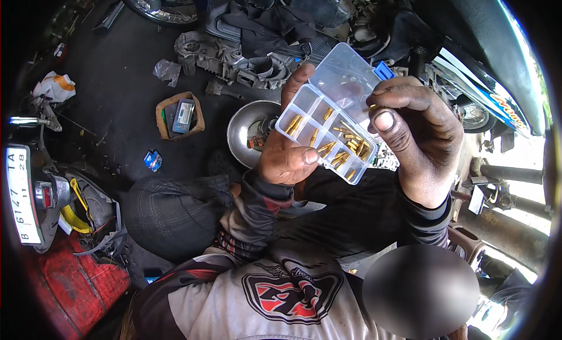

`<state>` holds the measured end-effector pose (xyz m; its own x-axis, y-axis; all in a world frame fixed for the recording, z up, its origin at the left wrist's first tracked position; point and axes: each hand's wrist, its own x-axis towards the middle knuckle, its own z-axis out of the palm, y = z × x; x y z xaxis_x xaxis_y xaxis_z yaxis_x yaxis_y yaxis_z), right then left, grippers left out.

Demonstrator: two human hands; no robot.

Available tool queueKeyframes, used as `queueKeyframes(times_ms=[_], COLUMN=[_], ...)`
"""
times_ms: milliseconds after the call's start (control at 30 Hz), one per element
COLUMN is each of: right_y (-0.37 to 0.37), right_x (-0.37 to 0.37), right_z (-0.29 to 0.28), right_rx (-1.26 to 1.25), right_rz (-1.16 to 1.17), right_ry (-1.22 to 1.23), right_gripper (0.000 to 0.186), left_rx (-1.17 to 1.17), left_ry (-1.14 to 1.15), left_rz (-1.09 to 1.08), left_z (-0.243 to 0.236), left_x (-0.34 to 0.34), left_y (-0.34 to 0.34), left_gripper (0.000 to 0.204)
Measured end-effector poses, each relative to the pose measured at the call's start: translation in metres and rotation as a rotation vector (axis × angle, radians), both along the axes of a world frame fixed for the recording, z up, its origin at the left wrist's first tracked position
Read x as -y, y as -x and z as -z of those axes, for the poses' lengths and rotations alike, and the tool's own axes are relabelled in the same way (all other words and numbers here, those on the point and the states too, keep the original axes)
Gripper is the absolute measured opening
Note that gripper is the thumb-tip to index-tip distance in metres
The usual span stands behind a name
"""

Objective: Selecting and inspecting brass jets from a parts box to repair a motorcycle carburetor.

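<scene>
My left hand [287, 161] holds up a clear plastic compartment box [302, 100] from below, its thumb over the near edge and fingers behind. The box is tilted, and its transparent lid [331, 73] with a blue latch [383, 70] is swung back. Several small brass carburetor jets [355, 144] lie in the compartments, some sections fuller than others. Above the box's right side, my right hand [427, 132] pinches a tiny brass-coloured piece [372, 107] between thumb and forefinger. The fingertips hide most of that piece, so its exact shape does not show.
Beyond my hands lie engine casings [257, 70] and a brush [225, 90]. A steel bowl [235, 135] with small parts stands behind my left wrist, beside a cut-down carton [163, 129]. Motorcycle bodywork [474, 76] rises at right; a red surface [88, 281] lies lower left.
</scene>
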<state>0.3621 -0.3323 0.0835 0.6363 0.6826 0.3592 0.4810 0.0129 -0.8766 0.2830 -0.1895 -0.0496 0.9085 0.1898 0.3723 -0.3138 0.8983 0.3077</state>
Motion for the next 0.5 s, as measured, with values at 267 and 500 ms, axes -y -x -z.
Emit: queueKeyframes(times_ms=[267,500], right_y=[0.0053,0.0047], right_x=[-0.0023,-0.0099], right_z=[0.006,0.0054], right_rx=[-0.052,0.136], right_rz=[0.017,-0.137], right_ry=[0.108,0.299], right_gripper=[0.018,0.018], left_rx=[-0.055,-0.087], left_ry=[-0.062,-0.063], left_rz=[-0.006,-0.022], left_z=[-0.0025,-0.0035], left_x=[-0.0007,0.0006], left_y=[0.0049,0.0057], left_gripper=[0.113,0.113])
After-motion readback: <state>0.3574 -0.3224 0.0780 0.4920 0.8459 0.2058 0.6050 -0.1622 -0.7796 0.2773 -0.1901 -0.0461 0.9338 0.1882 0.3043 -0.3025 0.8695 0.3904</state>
